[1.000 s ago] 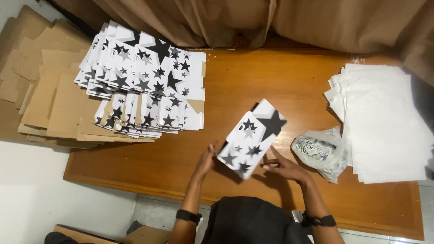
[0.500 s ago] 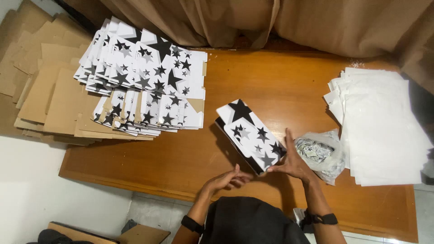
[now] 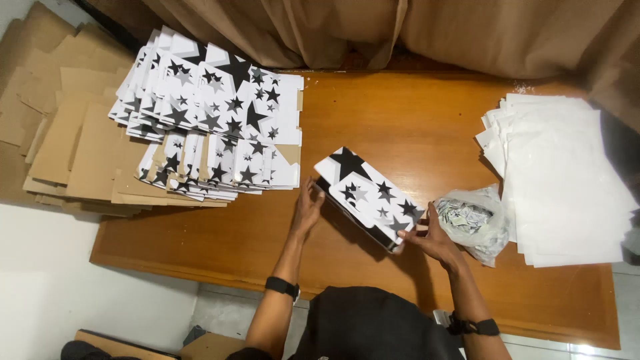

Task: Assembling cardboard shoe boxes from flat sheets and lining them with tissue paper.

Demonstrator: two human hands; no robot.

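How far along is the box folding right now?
No finished boxes show on the table. In hand: one white box with black stars, standing folded up, left hand at its near-left end, right hand at its right end. Left: a large stack of flat star-printed blanks at the table's left, plus white sheets and a plastic bag on the right.

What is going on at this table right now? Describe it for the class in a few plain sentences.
A person seen from above holds a white box with black stars on a wooden table. The left hand presses one end and the right hand grips the other. A stack of flat star-printed boxes lies to the left on brown cardboard sheets. To the right are a clear plastic bag and a pile of white sheets.
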